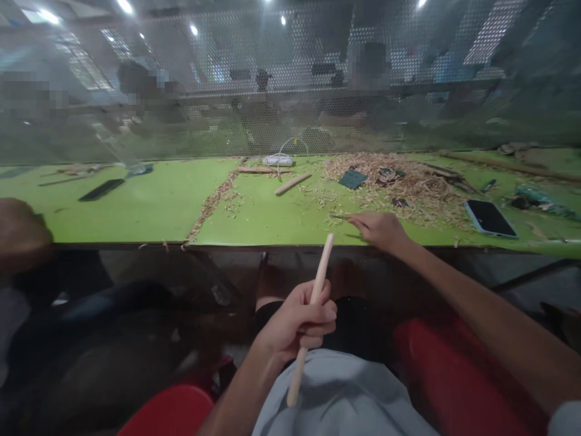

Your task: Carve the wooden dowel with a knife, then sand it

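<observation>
A pale, smooth wooden stick (pixel 323 264) slants upward above my lap, and my left hand (pixel 306 318) is wrapped round its middle. Its lower end rests near my grey shirt. Over the front part of the green table, my right hand (pixel 384 231) is closed in a pinch on a thin, narrow tool (pixel 340 216). The tool's tip points left, and its exact kind is too small to make out. A second short wooden stick (pixel 293 183) lies on the table beyond my hands, apart from both.
Wood shavings (pixel 408 175) are heaped on the green table (pixel 149 212), with a dark sandpaper-like piece (pixel 353 178) on them. A phone (pixel 490 218) lies at right. A white corded object (pixel 278 160) sits before the mesh screen (pixel 290 115). Another person's hand (pixel 22 236) is at left.
</observation>
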`<state>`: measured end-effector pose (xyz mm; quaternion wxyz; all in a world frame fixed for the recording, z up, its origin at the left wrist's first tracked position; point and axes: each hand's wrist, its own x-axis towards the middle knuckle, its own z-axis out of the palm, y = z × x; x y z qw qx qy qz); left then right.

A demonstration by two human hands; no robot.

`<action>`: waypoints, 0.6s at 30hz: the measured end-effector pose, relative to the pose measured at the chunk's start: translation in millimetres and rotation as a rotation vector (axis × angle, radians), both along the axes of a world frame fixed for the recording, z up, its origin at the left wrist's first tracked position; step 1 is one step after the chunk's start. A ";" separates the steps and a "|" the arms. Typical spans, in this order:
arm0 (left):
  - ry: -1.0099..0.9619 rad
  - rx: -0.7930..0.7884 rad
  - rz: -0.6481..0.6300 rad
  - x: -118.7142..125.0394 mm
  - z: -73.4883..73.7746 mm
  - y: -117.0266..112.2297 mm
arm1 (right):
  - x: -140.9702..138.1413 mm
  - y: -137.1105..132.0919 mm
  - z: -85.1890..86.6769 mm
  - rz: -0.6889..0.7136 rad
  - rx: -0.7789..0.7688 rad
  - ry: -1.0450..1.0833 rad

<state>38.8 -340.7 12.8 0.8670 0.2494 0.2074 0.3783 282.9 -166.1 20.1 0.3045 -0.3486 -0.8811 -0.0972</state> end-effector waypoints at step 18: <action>-0.165 -0.031 0.017 4.2 -10.9 7.6 | -29.4 -72.7 10.4 0.280 0.030 -0.113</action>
